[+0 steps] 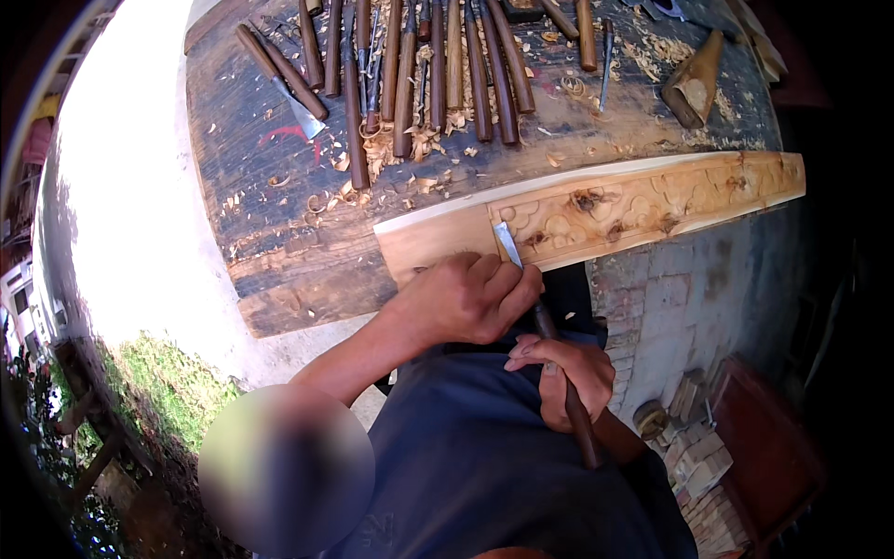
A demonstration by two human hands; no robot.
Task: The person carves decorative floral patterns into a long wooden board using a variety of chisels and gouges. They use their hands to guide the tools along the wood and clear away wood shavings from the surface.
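A wood carving chisel point(548, 326) with a dark wooden handle slants across the near edge of a carved board point(643, 200). Its bright blade tip rests at or just over the board, by the line between the plain left part and the carved pattern. Curled on the board, my left hand point(470, 298) grips the chisel close to its blade. My right hand point(577, 382) wraps the handle lower down, near my dark blue shirt. Shallow curved outlines and brown knots mark the carved part. My left fingertips are partly hidden.
Several chisels and gouges point(405, 88) lie in a row among shavings on the worn workbench point(270, 214). A wooden mallet head point(694, 84) lies at the far right. The board's right end overhangs the bench's near edge. Bricks point(703, 466) are stacked at lower right.
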